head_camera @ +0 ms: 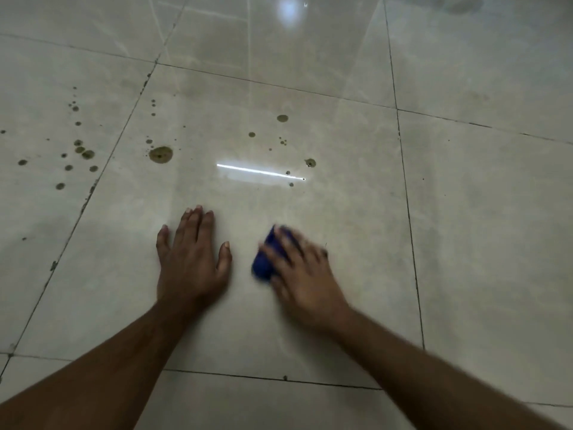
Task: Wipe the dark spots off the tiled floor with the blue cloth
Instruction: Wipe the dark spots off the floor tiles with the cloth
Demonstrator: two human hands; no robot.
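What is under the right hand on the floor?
A crumpled blue cloth lies under the right hand, on the beige tiled floor. Any dark spots beneath the cloth are covered.

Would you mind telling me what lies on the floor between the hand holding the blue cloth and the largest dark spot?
In the head view, the left hand rests flat on the tile between the right hand with its blue cloth and the largest dark spot; otherwise bare tile.

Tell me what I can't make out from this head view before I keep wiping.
- Right hand: motion-blurred, so its finger positions on the blue cloth are unclear.
- Blue cloth: mostly under that hand; its shape is hidden.
- Floor beneath the cloth and the left hand: covered, so any spots there are unseen.
- Tiny specks near the glare streak: too small to tell if they are stains.
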